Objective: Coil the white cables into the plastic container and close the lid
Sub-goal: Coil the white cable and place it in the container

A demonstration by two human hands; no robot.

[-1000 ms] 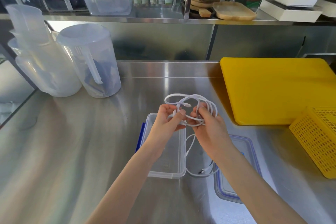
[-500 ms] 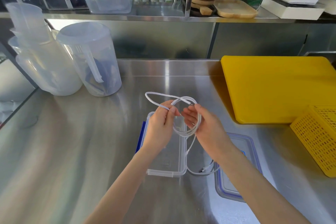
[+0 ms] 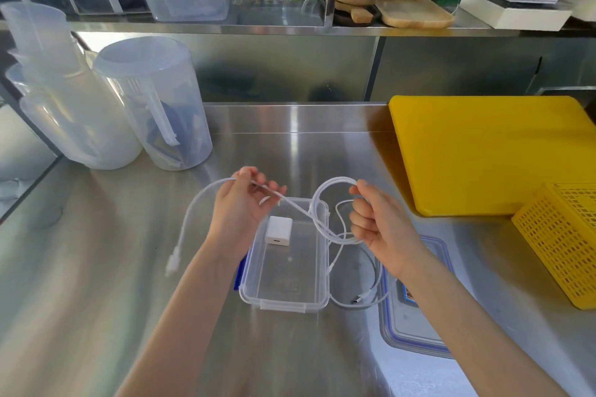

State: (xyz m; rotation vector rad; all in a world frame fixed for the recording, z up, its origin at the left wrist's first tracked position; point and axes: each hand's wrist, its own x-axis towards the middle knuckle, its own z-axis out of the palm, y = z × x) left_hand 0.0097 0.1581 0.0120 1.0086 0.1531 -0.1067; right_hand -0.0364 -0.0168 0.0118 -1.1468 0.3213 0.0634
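Observation:
A clear plastic container (image 3: 317,305) stands open on the steel counter, with a white charger block (image 3: 278,231) inside it. Above its far end my left hand (image 3: 242,203) pinches a white cable (image 3: 190,219), whose free end with the plug hangs down to the left. My right hand (image 3: 375,222) grips loops of the same cable over the container's right rim. A second white cable (image 3: 374,280) lies on the counter between the container and its blue-edged lid (image 3: 416,329), which rests flat to the right.
A yellow cutting board (image 3: 496,155) lies at the back right and a yellow perforated basket (image 3: 561,245) stands at the right edge. Translucent jugs (image 3: 151,103) stand at the back left. A shelf above holds a lidded box and wooden trays.
My hands have moved apart. The bundle of loops has opened out: my left hand drew one cable end to the left, and the charger block now shows in the container.

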